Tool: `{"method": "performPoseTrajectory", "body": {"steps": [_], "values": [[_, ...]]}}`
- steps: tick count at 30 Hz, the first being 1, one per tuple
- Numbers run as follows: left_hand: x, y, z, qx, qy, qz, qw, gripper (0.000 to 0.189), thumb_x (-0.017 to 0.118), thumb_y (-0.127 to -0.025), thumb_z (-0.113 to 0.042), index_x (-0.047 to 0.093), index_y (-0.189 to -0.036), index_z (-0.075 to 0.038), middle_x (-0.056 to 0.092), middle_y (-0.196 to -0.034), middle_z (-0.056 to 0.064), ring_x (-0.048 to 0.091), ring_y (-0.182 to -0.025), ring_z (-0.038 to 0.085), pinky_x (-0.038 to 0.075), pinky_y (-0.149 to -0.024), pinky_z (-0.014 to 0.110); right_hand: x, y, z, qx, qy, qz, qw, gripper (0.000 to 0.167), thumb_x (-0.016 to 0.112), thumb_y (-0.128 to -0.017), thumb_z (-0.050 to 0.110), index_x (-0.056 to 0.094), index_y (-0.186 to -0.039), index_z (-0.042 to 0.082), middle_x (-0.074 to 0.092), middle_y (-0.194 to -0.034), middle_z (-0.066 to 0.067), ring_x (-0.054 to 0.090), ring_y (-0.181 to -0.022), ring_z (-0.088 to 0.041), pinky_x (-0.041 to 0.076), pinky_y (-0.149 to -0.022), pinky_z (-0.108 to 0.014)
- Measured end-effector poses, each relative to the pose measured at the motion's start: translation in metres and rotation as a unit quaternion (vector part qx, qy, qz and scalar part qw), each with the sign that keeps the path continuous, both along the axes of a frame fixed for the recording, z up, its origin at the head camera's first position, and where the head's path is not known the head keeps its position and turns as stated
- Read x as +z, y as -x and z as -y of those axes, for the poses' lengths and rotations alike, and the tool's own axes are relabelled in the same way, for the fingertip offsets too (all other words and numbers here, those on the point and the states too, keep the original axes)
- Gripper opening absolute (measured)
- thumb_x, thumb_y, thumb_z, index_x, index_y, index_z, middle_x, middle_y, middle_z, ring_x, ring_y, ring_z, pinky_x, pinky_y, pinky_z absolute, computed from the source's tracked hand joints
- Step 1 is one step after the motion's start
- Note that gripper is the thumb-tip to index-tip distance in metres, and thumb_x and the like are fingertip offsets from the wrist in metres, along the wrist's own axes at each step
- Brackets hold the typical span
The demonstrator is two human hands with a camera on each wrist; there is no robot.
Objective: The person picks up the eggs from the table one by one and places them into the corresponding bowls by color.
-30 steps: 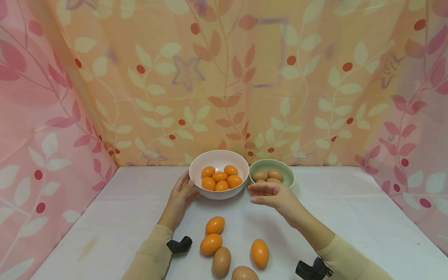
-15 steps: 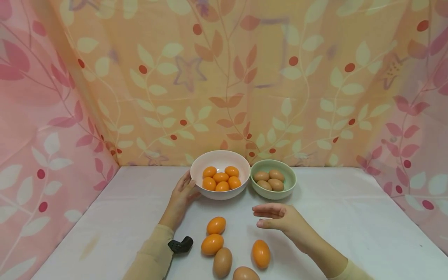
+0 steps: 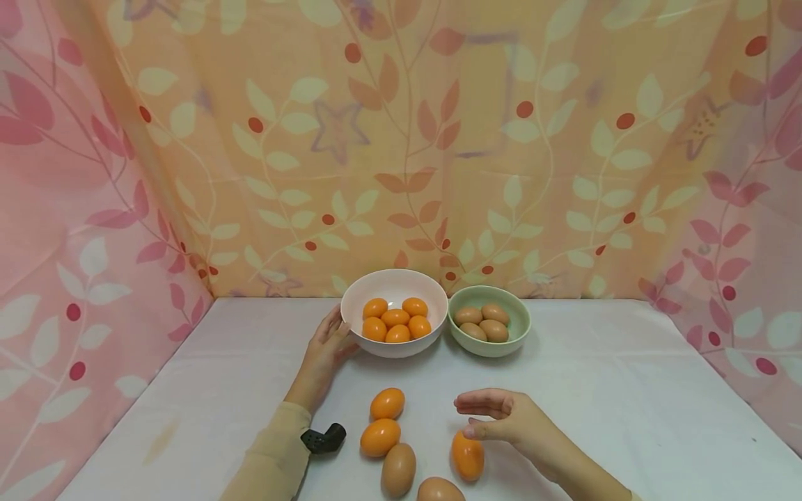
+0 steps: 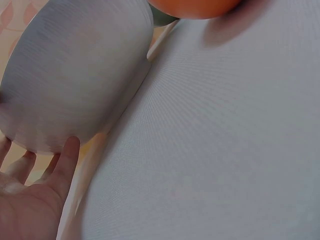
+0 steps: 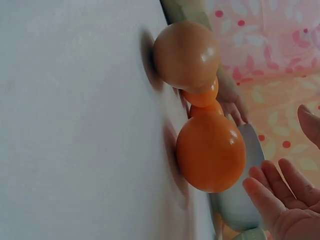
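My left hand (image 3: 324, 355) touches the left side of the pale pink bowl (image 3: 432, 337), fingers fairly straight against its outer wall, as the left wrist view also shows. Several orange eggs (image 3: 395, 318) lie in that bowl. My right hand (image 3: 504, 417) hovers over a single orange egg (image 3: 468, 459) on the table, fingers extended, thumb overlapping its top end in the head view. The right wrist view has the hand apart from this egg, nothing in its grasp. To the left lie two more orange eggs (image 3: 379, 438) and a brown egg (image 3: 399, 470).
A green bowl (image 3: 520, 334) holding several brown eggs (image 3: 494, 330) stands right beside the pink one. At the front edge of view another brown egg (image 3: 440, 490) is partly cut off. White cloth (image 3: 626, 403) covers the table; patterned curtains (image 3: 401, 139) hang behind and at both sides.
The right hand has come back from in front of the green bowl toward the near orange egg. The left hand stays at the pink bowl.
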State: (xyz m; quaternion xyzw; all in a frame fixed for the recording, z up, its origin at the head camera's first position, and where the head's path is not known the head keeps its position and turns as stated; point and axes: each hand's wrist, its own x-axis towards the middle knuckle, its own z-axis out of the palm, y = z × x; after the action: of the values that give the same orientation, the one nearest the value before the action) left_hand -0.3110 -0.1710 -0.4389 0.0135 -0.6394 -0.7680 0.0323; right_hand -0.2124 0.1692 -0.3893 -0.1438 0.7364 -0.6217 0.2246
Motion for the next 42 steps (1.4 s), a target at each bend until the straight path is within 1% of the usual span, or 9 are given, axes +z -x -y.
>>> {"method": "performPoseTrajectory", "body": {"steps": [6, 9, 12, 21, 24, 28, 36, 40, 42], "values": [[-0.001, 0.001, 0.002, 0.002, -0.003, 0.008, 1.0000, 0.059, 0.052, -0.104, -0.027, 0.028, -0.157, -0.022, 0.025, -0.165, 0.004, 0.038, -0.146, 0.028, 0.042, -0.113, 0.051, -0.001, -0.005, -0.002, 0.013, 0.015, 0.012, 0.9997, 0.055, 0.076, -0.087, 0.018, 0.057, -0.134, -0.003, 0.060, -0.138, -0.018, 0.058, -0.129, -0.022, 0.052, -0.100, -0.024], [-0.001, 0.001, 0.002, 0.000, -0.005, 0.001, 1.0000, 0.060, 0.051, -0.104, -0.026, 0.026, -0.158, -0.020, 0.023, -0.166, 0.006, 0.038, -0.146, 0.030, 0.041, -0.113, 0.052, -0.002, -0.006, -0.003, 0.018, 0.020, 0.014, 0.9995, 0.056, 0.076, -0.086, 0.016, 0.057, -0.134, -0.004, 0.059, -0.138, -0.019, 0.057, -0.130, -0.022, 0.052, -0.101, -0.024], [0.000, 0.000, 0.001, -0.001, -0.008, -0.002, 1.0000, 0.060, 0.051, -0.104, -0.025, 0.025, -0.158, -0.019, 0.023, -0.166, 0.007, 0.038, -0.146, 0.031, 0.041, -0.113, 0.053, -0.004, -0.006, -0.004, 0.021, 0.012, 0.014, 0.9996, 0.057, 0.077, -0.085, 0.015, 0.056, -0.134, -0.005, 0.059, -0.138, -0.020, 0.057, -0.130, -0.024, 0.052, -0.102, -0.025], [-0.002, 0.001, 0.000, -0.003, -0.010, -0.004, 0.9999, 0.059, 0.050, -0.104, -0.023, 0.025, -0.158, -0.018, 0.022, -0.166, 0.008, 0.038, -0.145, 0.032, 0.042, -0.112, 0.053, -0.013, -0.002, -0.005, 0.036, -0.026, 0.018, 0.9989, 0.063, 0.079, -0.082, 0.011, 0.054, -0.137, -0.005, 0.055, -0.142, -0.022, 0.049, -0.136, -0.038, 0.048, -0.108, -0.038], [-0.002, 0.002, 0.001, -0.001, -0.009, -0.001, 1.0000, 0.060, 0.051, -0.104, -0.023, 0.025, -0.158, -0.018, 0.021, -0.166, 0.009, 0.037, -0.145, 0.032, 0.042, -0.112, 0.054, -0.016, 0.000, -0.006, 0.042, -0.031, 0.019, 0.9984, 0.064, 0.079, -0.081, 0.010, 0.053, -0.137, -0.005, 0.055, -0.142, -0.022, 0.048, -0.137, -0.039, 0.047, -0.109, -0.038], [-0.003, 0.002, 0.002, 0.001, -0.012, 0.005, 0.9999, 0.060, 0.051, -0.104, -0.023, 0.025, -0.158, -0.019, 0.022, -0.166, 0.009, 0.038, -0.145, 0.031, 0.041, -0.113, 0.054, -0.020, 0.001, -0.008, 0.052, -0.038, 0.020, 0.9978, 0.064, 0.080, -0.079, 0.008, 0.055, -0.136, -0.004, 0.058, -0.140, -0.020, 0.052, -0.134, -0.036, 0.047, -0.109, -0.041], [-0.005, 0.001, 0.002, -0.001, -0.013, 0.008, 0.9999, 0.060, 0.051, -0.104, -0.025, 0.025, -0.158, -0.020, 0.022, -0.166, 0.006, 0.040, -0.144, 0.029, 0.043, -0.112, 0.052, -0.025, 0.003, -0.007, 0.056, -0.087, -0.016, 0.9945, 0.062, 0.085, -0.075, 0.010, 0.061, -0.131, -0.001, 0.065, -0.132, -0.015, 0.060, -0.124, -0.030, 0.037, -0.110, -0.062], [-0.004, 0.002, 0.002, 0.001, -0.016, 0.009, 0.9998, 0.061, 0.052, -0.104, -0.027, 0.025, -0.158, -0.021, 0.022, -0.166, 0.005, 0.039, -0.145, 0.027, 0.043, -0.112, 0.052, -0.025, 0.003, -0.007, 0.057, -0.091, -0.024, 0.9939, 0.061, 0.086, -0.074, 0.012, 0.063, -0.129, 0.000, 0.067, -0.129, -0.014, 0.062, -0.119, -0.024, 0.037, -0.109, -0.063], [-0.003, 0.003, 0.002, 0.000, -0.015, 0.007, 0.9999, 0.061, 0.052, -0.104, -0.027, 0.025, -0.158, -0.021, 0.022, -0.166, 0.004, 0.039, -0.145, 0.026, 0.043, -0.112, 0.052, -0.025, 0.003, -0.007, 0.058, -0.094, -0.027, 0.9935, 0.059, 0.087, -0.074, 0.012, 0.064, -0.127, 0.001, 0.069, -0.127, -0.013, 0.063, -0.115, -0.020, 0.041, -0.108, -0.058]]}}
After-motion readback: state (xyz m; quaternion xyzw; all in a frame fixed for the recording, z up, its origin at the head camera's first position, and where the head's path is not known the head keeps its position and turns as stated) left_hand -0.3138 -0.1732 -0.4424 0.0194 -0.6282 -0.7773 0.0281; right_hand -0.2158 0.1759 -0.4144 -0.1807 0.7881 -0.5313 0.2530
